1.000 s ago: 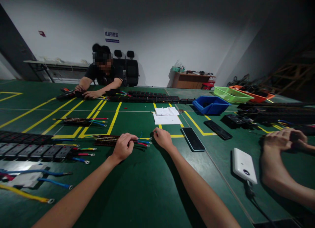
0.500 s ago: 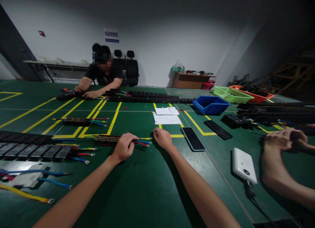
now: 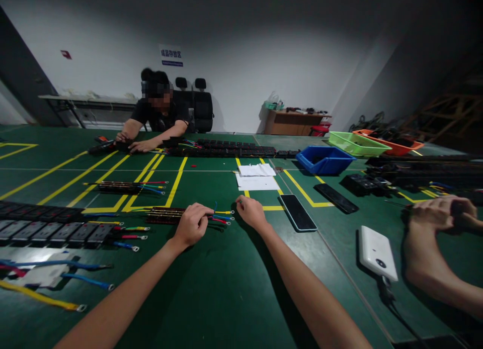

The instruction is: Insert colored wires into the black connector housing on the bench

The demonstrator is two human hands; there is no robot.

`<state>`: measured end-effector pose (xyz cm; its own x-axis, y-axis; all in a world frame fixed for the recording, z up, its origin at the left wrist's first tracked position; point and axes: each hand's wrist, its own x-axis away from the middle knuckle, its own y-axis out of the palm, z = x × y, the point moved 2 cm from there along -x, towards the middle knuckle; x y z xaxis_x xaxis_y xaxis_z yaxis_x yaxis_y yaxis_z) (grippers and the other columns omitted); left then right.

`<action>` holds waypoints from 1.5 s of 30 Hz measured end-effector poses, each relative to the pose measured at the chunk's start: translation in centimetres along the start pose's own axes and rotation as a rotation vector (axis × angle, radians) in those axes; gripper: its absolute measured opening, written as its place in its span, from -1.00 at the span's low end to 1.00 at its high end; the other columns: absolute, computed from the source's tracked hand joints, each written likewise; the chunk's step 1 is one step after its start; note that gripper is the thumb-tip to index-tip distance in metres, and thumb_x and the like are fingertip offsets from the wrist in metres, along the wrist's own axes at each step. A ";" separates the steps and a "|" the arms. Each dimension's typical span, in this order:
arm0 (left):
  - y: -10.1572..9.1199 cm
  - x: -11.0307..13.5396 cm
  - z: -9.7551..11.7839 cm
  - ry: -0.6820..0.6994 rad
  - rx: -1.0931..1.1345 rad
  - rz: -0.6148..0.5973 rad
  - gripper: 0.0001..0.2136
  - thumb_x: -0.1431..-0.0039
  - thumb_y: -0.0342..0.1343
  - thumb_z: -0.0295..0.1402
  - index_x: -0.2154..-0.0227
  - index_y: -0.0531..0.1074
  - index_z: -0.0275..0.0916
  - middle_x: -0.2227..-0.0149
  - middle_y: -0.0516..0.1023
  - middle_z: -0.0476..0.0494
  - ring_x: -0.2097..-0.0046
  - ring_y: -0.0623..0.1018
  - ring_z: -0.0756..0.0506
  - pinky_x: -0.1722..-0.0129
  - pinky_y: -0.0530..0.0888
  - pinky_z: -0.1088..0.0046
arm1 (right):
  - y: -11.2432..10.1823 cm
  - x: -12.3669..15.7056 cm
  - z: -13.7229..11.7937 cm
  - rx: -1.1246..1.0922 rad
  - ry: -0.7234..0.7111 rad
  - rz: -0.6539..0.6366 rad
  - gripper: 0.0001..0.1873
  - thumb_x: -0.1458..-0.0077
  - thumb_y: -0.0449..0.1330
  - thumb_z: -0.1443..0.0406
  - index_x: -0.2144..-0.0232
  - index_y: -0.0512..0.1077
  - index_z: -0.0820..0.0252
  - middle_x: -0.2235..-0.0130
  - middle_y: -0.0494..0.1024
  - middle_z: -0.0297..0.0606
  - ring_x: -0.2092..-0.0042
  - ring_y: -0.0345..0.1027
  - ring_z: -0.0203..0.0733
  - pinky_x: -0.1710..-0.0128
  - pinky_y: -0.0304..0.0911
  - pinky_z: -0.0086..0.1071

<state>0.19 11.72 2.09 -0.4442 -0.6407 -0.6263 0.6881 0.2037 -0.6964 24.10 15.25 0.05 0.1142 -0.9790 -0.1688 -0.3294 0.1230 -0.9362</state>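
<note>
My left hand [image 3: 191,224] is closed over the wire end of a dark terminal strip with brass-coloured bars [image 3: 162,214], pinching its wires. Yellow, red and blue wires with ring terminals [image 3: 223,219] stick out past the fingertips, and a thin blue wire end points upward. Just right of the yellow wire's ring terminal, my right hand [image 3: 249,211] rests with curled fingers. Whether anything lies inside its fingers is hidden. A similar strip with wires [image 3: 121,187] lies farther back on the green table [image 3: 226,298].
Black socket modules [image 3: 68,233] and thick cables [image 3: 41,299] lie left. White papers [image 3: 256,182], phones [image 3: 298,213], a white power bank [image 3: 377,252] and a blue bin [image 3: 324,160] are ahead and right. Another person's hands [image 3: 433,213] work at right; a co-worker [image 3: 158,112] sits opposite.
The view has shifted very slightly. Both my hands stay almost where they were, and the wires keep nearly the same place.
</note>
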 end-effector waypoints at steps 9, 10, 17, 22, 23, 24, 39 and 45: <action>0.1 -0.3 0.5 -0.087 -0.186 -0.046 -0.87 -0.27 0.07 -0.29 0.33 0.42 -0.22 0.27 0.52 -0.15 0.18 0.46 -0.15 0.16 0.38 0.25 | 0.1 -0.1 0.0 0.027 0.000 0.002 -0.74 -0.31 0.00 0.28 0.05 0.44 0.06 0.13 0.61 -0.26 0.15 0.46 -0.18 0.24 0.13 -0.41; 0.1 -0.3 0.5 -0.082 -0.195 -0.050 -0.87 -0.28 0.07 -0.29 0.33 0.42 -0.22 0.27 0.51 -0.15 0.18 0.45 -0.15 0.16 0.37 0.25 | 0.1 -0.1 0.0 0.027 0.000 0.003 -0.73 -0.31 0.00 0.28 0.05 0.44 0.06 0.13 0.61 -0.26 0.15 0.46 -0.18 0.25 0.13 -0.41; 0.2 -0.2 0.5 -0.004 -0.159 -0.051 -0.86 -0.34 0.01 -0.34 0.26 0.45 -0.22 0.22 0.52 -0.15 0.16 0.46 -0.14 0.14 0.38 0.27 | 0.3 -0.2 0.2 0.016 -0.006 0.013 -0.73 -0.31 -0.01 0.29 0.06 0.44 0.06 0.14 0.61 -0.25 0.17 0.46 -0.18 0.27 0.11 -0.41; 0.4 -0.1 0.3 0.004 -0.141 -0.056 -0.84 -0.37 0.00 -0.34 0.23 0.48 -0.22 0.22 0.53 -0.15 0.15 0.47 -0.13 0.14 0.38 0.26 | 0.3 -0.2 0.3 0.016 -0.016 0.031 -0.75 -0.30 0.00 0.28 0.08 0.44 0.06 0.15 0.62 -0.27 0.19 0.46 -0.19 0.31 0.08 -0.40; 0.5 -0.1 0.2 0.003 -0.136 -0.057 -0.83 -0.38 0.00 -0.34 0.23 0.48 -0.22 0.23 0.53 -0.15 0.15 0.47 -0.14 0.14 0.38 0.26 | 0.3 -0.2 0.3 0.017 -0.015 0.030 -0.75 -0.30 0.00 0.28 0.07 0.44 0.06 0.15 0.62 -0.27 0.19 0.46 -0.19 0.31 0.08 -0.40; 0.5 0.0 0.1 0.003 -0.131 -0.057 -0.83 -0.38 0.00 -0.34 0.22 0.49 -0.22 0.22 0.53 -0.15 0.15 0.46 -0.14 0.14 0.38 0.26 | 0.4 -0.2 0.3 0.018 -0.015 0.028 -0.75 -0.31 0.00 0.28 0.07 0.44 0.06 0.14 0.62 -0.27 0.19 0.46 -0.19 0.31 0.07 -0.40; 0.6 -0.3 -0.1 0.006 -0.103 -0.073 -0.83 -0.34 0.02 -0.46 0.27 0.51 -0.19 0.24 0.57 -0.12 0.14 0.47 -0.14 0.19 0.36 0.27 | 0.5 -0.3 0.3 0.022 -0.004 0.013 -0.74 -0.30 0.01 0.28 0.06 0.45 0.04 0.14 0.61 -0.27 0.16 0.46 -0.18 0.25 0.12 -0.40; 0.6 -0.2 -0.1 -0.030 -0.112 -0.055 -0.83 -0.37 0.00 -0.37 0.24 0.51 -0.21 0.25 0.53 -0.14 0.17 0.46 -0.13 0.18 0.36 0.26 | 0.4 -0.2 0.2 0.019 -0.011 0.025 -0.74 -0.31 0.00 0.27 0.07 0.44 0.04 0.15 0.62 -0.28 0.18 0.46 -0.18 0.28 0.11 -0.40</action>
<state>0.61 11.98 1.77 -0.4606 -0.6747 -0.5768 0.5945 0.2480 -0.7649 24.11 15.56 -0.34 0.1164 -0.9739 -0.1951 -0.3148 0.1501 -0.9372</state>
